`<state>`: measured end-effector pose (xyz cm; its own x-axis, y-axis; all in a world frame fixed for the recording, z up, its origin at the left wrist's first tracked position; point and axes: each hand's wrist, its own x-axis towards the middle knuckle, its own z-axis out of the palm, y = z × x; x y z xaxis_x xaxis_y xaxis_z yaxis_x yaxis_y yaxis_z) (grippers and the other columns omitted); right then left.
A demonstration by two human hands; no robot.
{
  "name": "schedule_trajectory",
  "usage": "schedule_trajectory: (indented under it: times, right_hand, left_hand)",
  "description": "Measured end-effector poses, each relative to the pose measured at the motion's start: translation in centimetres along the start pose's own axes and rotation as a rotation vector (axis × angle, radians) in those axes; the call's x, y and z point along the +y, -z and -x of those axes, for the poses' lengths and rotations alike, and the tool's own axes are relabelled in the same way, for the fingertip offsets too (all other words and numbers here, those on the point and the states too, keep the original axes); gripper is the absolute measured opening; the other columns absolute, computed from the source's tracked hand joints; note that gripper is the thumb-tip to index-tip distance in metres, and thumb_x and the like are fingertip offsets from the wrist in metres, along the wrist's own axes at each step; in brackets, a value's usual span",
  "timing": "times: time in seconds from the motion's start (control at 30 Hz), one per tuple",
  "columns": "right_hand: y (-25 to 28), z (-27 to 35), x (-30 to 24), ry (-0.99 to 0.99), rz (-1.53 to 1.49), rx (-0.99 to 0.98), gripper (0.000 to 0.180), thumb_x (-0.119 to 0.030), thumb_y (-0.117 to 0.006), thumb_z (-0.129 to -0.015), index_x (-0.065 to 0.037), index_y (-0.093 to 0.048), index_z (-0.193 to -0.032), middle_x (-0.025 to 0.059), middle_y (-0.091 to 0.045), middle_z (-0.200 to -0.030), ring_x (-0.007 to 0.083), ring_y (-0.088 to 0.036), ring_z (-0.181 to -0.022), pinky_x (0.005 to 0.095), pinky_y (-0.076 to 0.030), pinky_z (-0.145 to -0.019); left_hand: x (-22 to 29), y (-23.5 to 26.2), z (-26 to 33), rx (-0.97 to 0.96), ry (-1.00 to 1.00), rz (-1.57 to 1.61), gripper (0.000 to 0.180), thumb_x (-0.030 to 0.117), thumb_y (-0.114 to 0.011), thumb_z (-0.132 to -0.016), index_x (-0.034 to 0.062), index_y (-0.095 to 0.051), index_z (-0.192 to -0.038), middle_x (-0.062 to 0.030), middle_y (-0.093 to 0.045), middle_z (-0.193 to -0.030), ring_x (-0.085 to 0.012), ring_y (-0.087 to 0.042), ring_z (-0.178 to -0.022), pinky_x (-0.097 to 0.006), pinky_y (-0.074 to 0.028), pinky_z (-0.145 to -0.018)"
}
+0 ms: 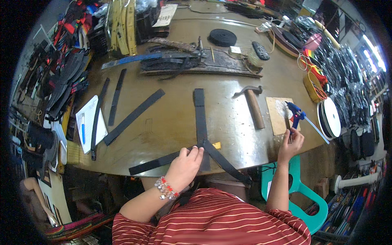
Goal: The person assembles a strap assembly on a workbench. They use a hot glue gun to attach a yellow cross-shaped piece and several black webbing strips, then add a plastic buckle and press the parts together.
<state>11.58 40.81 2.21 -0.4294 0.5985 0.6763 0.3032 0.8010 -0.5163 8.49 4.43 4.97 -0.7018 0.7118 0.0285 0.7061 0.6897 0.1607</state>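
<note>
Several black fabric straps meet in a Y shape at the table's near edge: one strap [200,118] runs away from me, another [152,162] angles to the left, and a third [225,161] hangs off the edge at the right. My left hand [185,166], fingers bent and close together, presses its fingertips on the straps just by the joint. Its thumb is hidden. My right hand [290,146] is closed round the lower part of a blue glue gun [297,114] with a long pale glue stick. The gun is over a stained board [277,116].
A hammer [254,104] lies between the straps and the board. Loose black straps [134,116] and a notepad with a blue pen [83,130] are at left. Behind are a worn wooden block [224,61] and a webbing roll [222,37]. A green chair [302,192] stands below right.
</note>
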Motion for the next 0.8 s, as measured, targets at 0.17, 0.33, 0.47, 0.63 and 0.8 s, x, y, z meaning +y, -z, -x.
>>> schedule_trajectory:
  times: [0.17,0.33,0.47,0.63,0.8]
  right_hand:
    - [-6.2,-1.4,-11.4,0.483,-0.370,-0.300,0.013,-0.002,-0.072,-0.076,-0.005,-0.068,-0.088,0.0095,-0.063,-0.084,0.0259,-0.059,-0.081,0.0342,-0.046,-0.075]
    - [-17.4,-1.0,-25.7,1.202,-0.483,-0.284,0.017,-0.014,-0.061,-0.073,-0.013,-0.065,-0.089,0.0023,-0.056,-0.085,0.0208,-0.053,-0.087,0.0361,-0.039,-0.076]
    - [-23.6,0.9,-30.1,1.331,-0.051,-0.313,0.014,-0.018,-0.057,-0.076,-0.011,-0.062,-0.087,0.0017,-0.055,-0.083,0.0197,-0.050,-0.092,0.0339,-0.038,-0.076]
    - [-20.0,-0.2,-30.1,1.407,-0.129,-0.263,0.011,-0.018,-0.057,-0.077,-0.011,-0.060,-0.085,0.0028,-0.058,-0.080,0.0207,-0.058,-0.087,0.0392,-0.041,-0.080]
    - [-4.9,-1.5,-24.3,0.809,-0.413,-0.653,0.009,-0.013,-0.061,-0.084,-0.005,-0.058,-0.085,0.0134,-0.058,-0.074,0.0309,-0.061,-0.069,0.0394,-0.048,-0.064]
  left_hand:
    - [-0.1,0.0,0.0,-0.009,-0.023,-0.032,0.052,0.008,-0.055,-0.079,-0.0020,-0.050,-0.129,-0.0135,-0.055,-0.122,-0.0249,-0.054,-0.093,-0.029,-0.051,-0.081]
    - [0.0,-0.3,0.0,0.064,-0.030,-0.070,0.050,0.008,-0.055,-0.080,-0.0019,-0.052,-0.128,-0.0121,-0.055,-0.118,-0.0242,-0.053,-0.091,-0.027,-0.052,-0.077]
    - [0.2,-0.6,0.1,0.133,-0.028,-0.125,0.047,0.009,-0.054,-0.080,-0.0012,-0.054,-0.126,-0.0105,-0.054,-0.117,-0.0226,-0.052,-0.088,-0.025,-0.053,-0.072]
    - [-0.1,-0.8,0.2,0.175,-0.017,0.018,0.045,0.010,-0.054,-0.079,0.0001,-0.055,-0.123,-0.0071,-0.054,-0.118,-0.0216,-0.051,-0.087,-0.026,-0.055,-0.067]
    - [0.0,-0.9,-0.2,0.119,0.009,0.039,0.043,0.007,-0.054,-0.078,-0.0007,-0.056,-0.120,-0.0067,-0.053,-0.118,-0.0227,-0.053,-0.086,-0.027,-0.056,-0.064]
